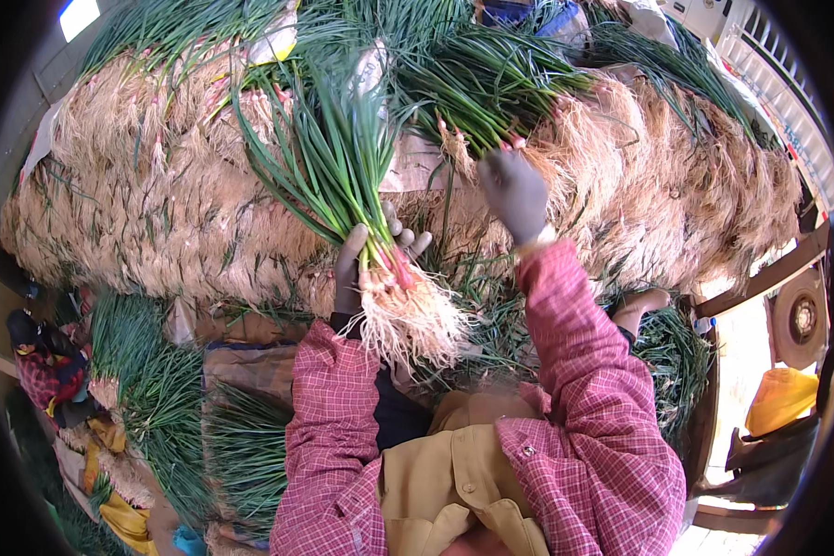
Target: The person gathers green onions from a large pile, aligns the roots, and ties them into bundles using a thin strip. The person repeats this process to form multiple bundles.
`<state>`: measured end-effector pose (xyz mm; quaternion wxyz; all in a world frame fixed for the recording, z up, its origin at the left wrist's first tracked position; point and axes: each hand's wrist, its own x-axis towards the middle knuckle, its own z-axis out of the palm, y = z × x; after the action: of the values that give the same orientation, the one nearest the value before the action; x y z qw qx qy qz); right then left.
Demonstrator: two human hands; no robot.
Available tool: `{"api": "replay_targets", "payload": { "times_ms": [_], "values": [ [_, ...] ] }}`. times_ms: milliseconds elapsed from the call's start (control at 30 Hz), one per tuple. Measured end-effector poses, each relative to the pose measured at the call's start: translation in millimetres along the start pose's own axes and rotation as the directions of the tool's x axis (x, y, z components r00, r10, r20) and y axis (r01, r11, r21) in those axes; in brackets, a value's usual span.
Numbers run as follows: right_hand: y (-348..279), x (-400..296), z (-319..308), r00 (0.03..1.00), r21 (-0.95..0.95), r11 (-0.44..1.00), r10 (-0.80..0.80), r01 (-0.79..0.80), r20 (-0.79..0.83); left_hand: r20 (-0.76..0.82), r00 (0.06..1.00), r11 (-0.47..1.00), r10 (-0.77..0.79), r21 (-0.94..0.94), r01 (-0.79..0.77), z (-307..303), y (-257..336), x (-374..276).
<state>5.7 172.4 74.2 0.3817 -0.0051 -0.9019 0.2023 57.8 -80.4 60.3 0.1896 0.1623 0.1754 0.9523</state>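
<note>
My left hand [351,267], in a grey glove, holds a bunch of green onions [351,177] near its pinkish bulbs, with the leaves pointing up and the pale roots hanging toward me. Its fingertips show on the right side of the stems. My right hand [514,194], also gloved, is at the root end of another pile of green onions [483,83] with reddish bulbs. Its fingers look curled and slightly blurred, and whether they grip a stem cannot be made out.
A long, high stack of green onions [201,229] with roots facing me spans the view. More onions [247,452] lie on sheeting at the lower left. A person in a red checked shirt [52,379] is at the far left. A wheel [799,318] and a yellow sack [782,401] are at the right.
</note>
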Motion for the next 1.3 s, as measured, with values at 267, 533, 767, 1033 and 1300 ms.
{"api": "replay_targets", "payload": {
  "times_ms": [267, 533, 767, 1033, 1300],
  "values": [
    [4.2, 50.6, -11.8, 0.973, -0.308, 0.947, 0.145, -0.085, 0.178, -0.129, 0.960, 0.969, -0.247, -0.016, 0.247, -17.4, -30.1, 6.5],
    [-29.4, -95.2, -10.7, 0.921, 0.242, 0.934, 0.171, -0.265, 0.350, -0.301, 0.913, 0.931, -0.276, 0.154, 0.332, -17.2, -46.4, 2.6],
    [-38.5, -56.7, -0.2, 0.915, -0.029, 0.992, 0.121, -0.119, 0.385, -0.437, 0.880, 0.923, -0.183, 0.232, 0.307, -16.8, -53.3, 3.7],
    [-39.3, -88.8, 10.7, 0.626, 0.581, 0.232, 0.312, -0.780, 0.715, -0.347, 0.879, 0.914, -0.326, 0.122, 0.387, -18.3, -50.7, 5.3],
    [-16.1, -83.4, 3.2, 0.576, 0.088, 0.960, 0.085, -0.265, 0.813, 0.355, 0.928, 0.950, -0.111, -0.235, 0.203, -30.8, -14.2, 12.5]
  ]
}}
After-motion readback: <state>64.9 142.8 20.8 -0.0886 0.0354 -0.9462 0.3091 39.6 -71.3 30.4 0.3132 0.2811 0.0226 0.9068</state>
